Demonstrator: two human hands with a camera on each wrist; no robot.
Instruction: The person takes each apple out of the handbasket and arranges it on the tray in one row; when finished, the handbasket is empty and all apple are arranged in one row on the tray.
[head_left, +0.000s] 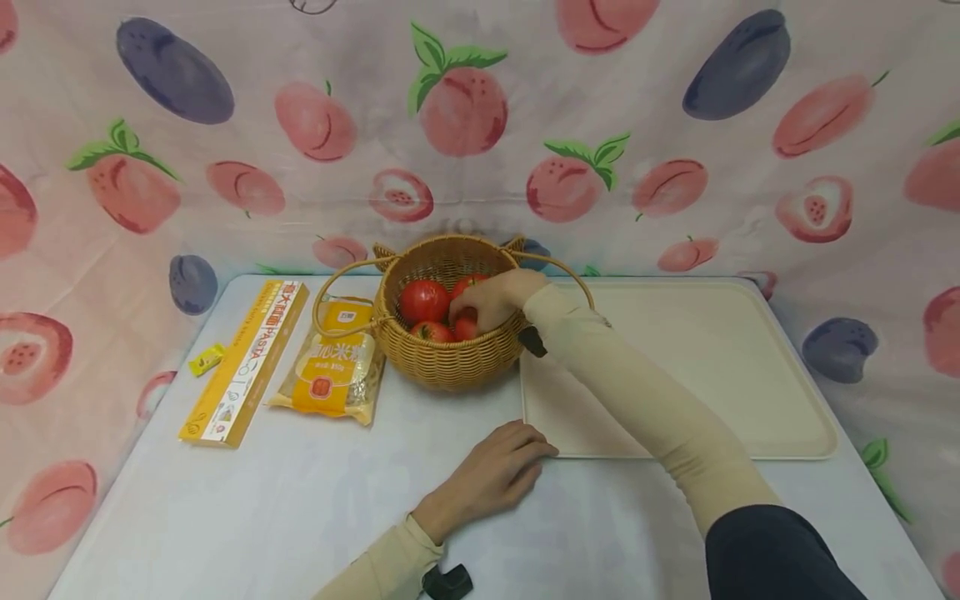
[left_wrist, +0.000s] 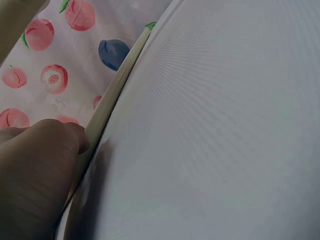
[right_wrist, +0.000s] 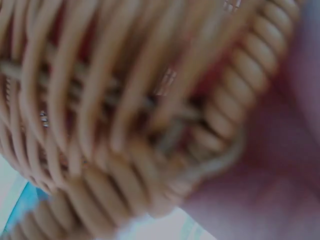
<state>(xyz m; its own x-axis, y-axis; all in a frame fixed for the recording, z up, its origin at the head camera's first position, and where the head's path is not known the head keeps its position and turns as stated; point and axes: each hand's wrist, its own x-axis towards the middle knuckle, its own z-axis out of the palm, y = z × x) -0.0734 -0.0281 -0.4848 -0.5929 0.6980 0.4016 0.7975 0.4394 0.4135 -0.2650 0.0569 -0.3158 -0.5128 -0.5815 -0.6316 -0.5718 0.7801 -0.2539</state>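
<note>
A round wicker basket [head_left: 450,367] with two looped handles stands at the back of the table, holding several glossy red round fruits [head_left: 424,302]. My right hand [head_left: 495,298] reaches over its right rim, fingers curled down round a red fruit [head_left: 466,325] inside. The basket's woven wall [right_wrist: 100,90] fills much of the right wrist view, red showing through the gaps, with part of the hand blurred at the right. My left hand [head_left: 501,467] rests at the near left corner of a cream tray [head_left: 712,358]. In the left wrist view, a bent finger meets the tray's edge [left_wrist: 107,107].
Left of the basket lie a yellow bag of noodles [head_left: 330,367] and a long yellow-and-white pasta box [head_left: 243,362]. A small yellow wrapped packet [head_left: 206,359] sits beside the box. Behind the table hangs a fruit-printed cloth [head_left: 480,183]. The right forearm crosses above the tray.
</note>
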